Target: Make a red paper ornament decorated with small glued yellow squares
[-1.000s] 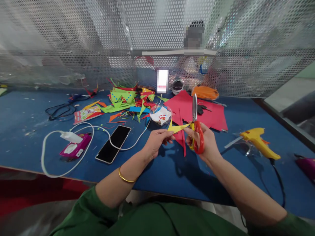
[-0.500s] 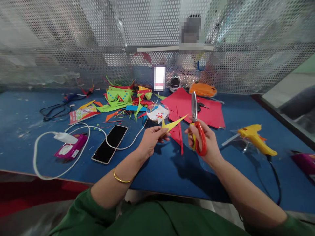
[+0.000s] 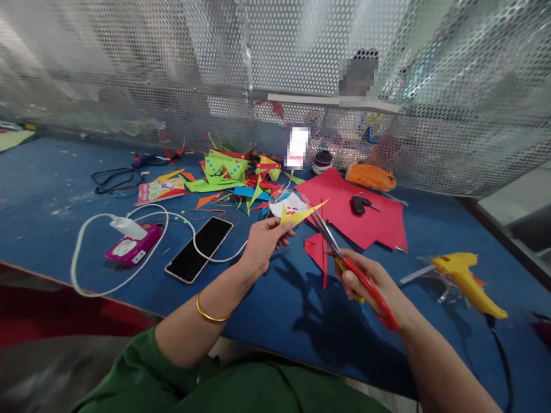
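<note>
A pointed piece of yellow paper (image 3: 297, 215) is pinched between the thumb and fingers of my left hand (image 3: 267, 242), raised above the table. My right hand (image 3: 365, 278) grips red-and-yellow-handled scissors (image 3: 329, 232), their blades slightly parted. The blade tips reach the right part of the yellow paper; whether they touch it I cannot tell. Beneath the scissors lie cut red paper pieces (image 3: 316, 251). Just behind my left hand stands a clear dish (image 3: 275, 201) holding white paper and small red bits.
Red sheets (image 3: 331, 198) with keys (image 3: 358, 205) lie behind. Green paper shapes (image 3: 224, 166) and scraps are heaped at back left. A black phone (image 3: 200, 249), white cable (image 3: 77, 258) and purple box (image 3: 135, 245) lie left, a yellow glue gun (image 3: 469, 281) right. Perforated metal panels (image 3: 172, 74) close the back.
The scissors have swung from upright to tilted left, their tips now at the yellow paper, and the blades have parted. My left hand keeps its hold. The camera view has shifted and tilted.
</note>
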`<state>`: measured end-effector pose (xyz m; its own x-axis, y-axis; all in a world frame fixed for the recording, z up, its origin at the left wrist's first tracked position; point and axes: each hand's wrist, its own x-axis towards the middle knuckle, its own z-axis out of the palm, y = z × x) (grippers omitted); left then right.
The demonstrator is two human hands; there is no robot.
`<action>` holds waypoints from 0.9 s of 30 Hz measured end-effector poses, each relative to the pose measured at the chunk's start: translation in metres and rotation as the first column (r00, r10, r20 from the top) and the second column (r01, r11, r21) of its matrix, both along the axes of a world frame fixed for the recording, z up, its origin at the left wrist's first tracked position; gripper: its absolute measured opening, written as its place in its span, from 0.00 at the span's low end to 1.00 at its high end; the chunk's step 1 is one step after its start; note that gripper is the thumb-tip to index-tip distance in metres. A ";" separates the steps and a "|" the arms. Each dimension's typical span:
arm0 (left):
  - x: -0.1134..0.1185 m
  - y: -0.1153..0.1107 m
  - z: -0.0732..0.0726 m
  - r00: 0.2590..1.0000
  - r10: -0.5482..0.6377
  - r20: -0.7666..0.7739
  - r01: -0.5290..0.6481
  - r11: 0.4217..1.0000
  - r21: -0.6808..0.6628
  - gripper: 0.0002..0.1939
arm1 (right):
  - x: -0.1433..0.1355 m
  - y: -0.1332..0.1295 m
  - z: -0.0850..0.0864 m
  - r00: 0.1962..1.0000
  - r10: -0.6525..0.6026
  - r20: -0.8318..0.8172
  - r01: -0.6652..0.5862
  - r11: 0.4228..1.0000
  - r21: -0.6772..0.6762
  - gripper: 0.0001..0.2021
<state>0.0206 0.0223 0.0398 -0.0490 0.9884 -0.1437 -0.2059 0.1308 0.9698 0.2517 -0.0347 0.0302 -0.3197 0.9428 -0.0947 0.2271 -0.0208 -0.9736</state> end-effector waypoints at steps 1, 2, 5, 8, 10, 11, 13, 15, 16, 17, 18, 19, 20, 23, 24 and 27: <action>0.000 0.000 -0.001 1.000 -0.014 -0.006 0.014 1.000 0.002 0.11 | -0.003 -0.001 0.002 1.000 -0.005 0.004 0.005 1.000 -0.012 0.36; 0.001 -0.001 -0.001 1.000 -0.028 -0.009 0.028 1.000 0.002 0.11 | -0.006 -0.002 0.004 1.000 -0.009 0.007 0.009 1.000 -0.021 0.38; 0.002 -0.001 -0.003 0.998 -0.061 -0.015 0.061 0.998 0.000 0.11 | -0.013 -0.003 0.009 0.999 -0.034 0.027 0.035 0.999 -0.037 0.43; 0.002 -0.002 -0.004 0.996 -0.086 -0.024 0.086 0.996 -0.002 0.11 | -0.016 -0.004 0.011 0.996 -0.079 0.049 0.082 0.996 -0.048 0.45; 0.003 -0.003 -0.004 0.995 -0.096 -0.030 0.096 0.995 -0.006 0.10 | -0.015 -0.003 0.010 0.993 -0.101 0.060 0.105 0.992 -0.068 0.46; 0.003 -0.003 -0.003 0.995 -0.099 -0.032 0.098 0.995 -0.007 0.10 | -0.015 -0.003 0.009 0.992 -0.106 0.065 0.111 0.991 -0.080 0.46; 0.002 -0.003 -0.002 0.994 -0.101 -0.036 0.100 0.995 -0.008 0.10 | -0.015 -0.002 0.008 0.990 -0.118 0.072 0.124 0.988 -0.088 0.45; 0.002 -0.003 -0.001 0.994 -0.100 -0.039 0.100 0.995 -0.006 0.11 | -0.015 -0.001 0.007 0.989 -0.129 0.072 0.136 0.987 -0.090 0.44; 0.002 -0.003 0.000 0.994 -0.100 -0.040 0.100 0.995 -0.005 0.11 | -0.016 -0.001 0.007 0.988 -0.136 0.070 0.142 0.986 -0.093 0.44; 0.002 -0.003 0.000 0.994 -0.100 -0.041 0.100 0.995 -0.005 0.11 | -0.016 -0.001 0.007 0.988 -0.141 0.068 0.148 0.984 -0.100 0.44; 0.002 -0.003 0.000 0.994 -0.101 -0.041 0.101 0.995 -0.007 0.11 | -0.017 -0.001 0.007 0.987 -0.145 0.068 0.152 0.982 -0.108 0.44; 0.002 -0.003 0.001 0.994 -0.101 -0.041 0.101 0.995 -0.008 0.11 | -0.017 -0.001 0.008 0.987 -0.148 0.069 0.155 0.981 -0.118 0.44; 0.002 -0.003 0.001 0.994 -0.101 -0.040 0.101 0.995 -0.008 0.11 | -0.018 -0.001 0.008 0.986 -0.151 0.070 0.158 0.980 -0.123 0.44; 0.002 -0.003 0.001 0.994 -0.100 -0.032 0.100 0.995 -0.008 0.10 | -0.019 -0.002 0.008 0.985 -0.154 0.071 0.162 0.979 -0.125 0.43; 0.002 -0.003 0.000 0.995 -0.099 -0.029 0.099 0.995 -0.007 0.09 | -0.019 -0.002 0.008 0.986 -0.156 0.067 0.163 0.979 -0.124 0.43; 0.002 -0.003 -0.001 0.996 -0.087 -0.006 0.087 0.996 -0.002 0.10 | -0.022 -0.003 0.007 0.985 -0.165 0.048 0.169 0.979 -0.118 0.42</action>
<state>0.0227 0.0197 0.0385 0.0363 0.9887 -0.1456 -0.1882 0.1499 0.9706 0.2299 -0.0380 0.0373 -0.1528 0.9634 -0.2204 0.2473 -0.1786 -0.9523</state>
